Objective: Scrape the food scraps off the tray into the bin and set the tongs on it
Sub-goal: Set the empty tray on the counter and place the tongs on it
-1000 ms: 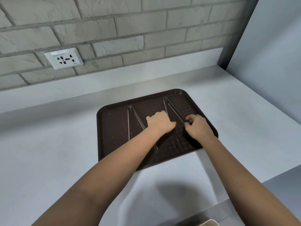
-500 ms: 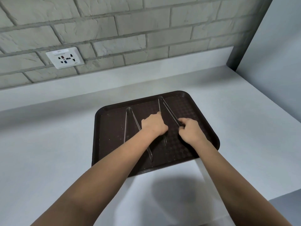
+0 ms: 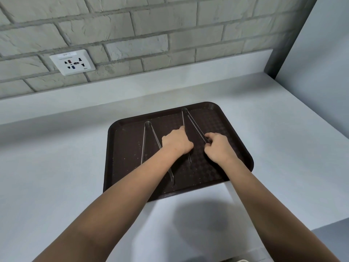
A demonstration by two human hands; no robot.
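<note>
Our left hand (image 3: 176, 141) presses one arm of the right tongs (image 3: 190, 123), our right hand (image 3: 219, 147) pinches the other, long axis pointing away across the tray (image 3: 128, 167).

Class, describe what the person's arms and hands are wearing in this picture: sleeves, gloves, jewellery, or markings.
Nothing is worn that shows. The left hand and right hand are bare, without gloves, rings or a watch. Both forearms are uncovered right to the bottom edge of the picture, with no sleeve, band or marking in view.
</note>
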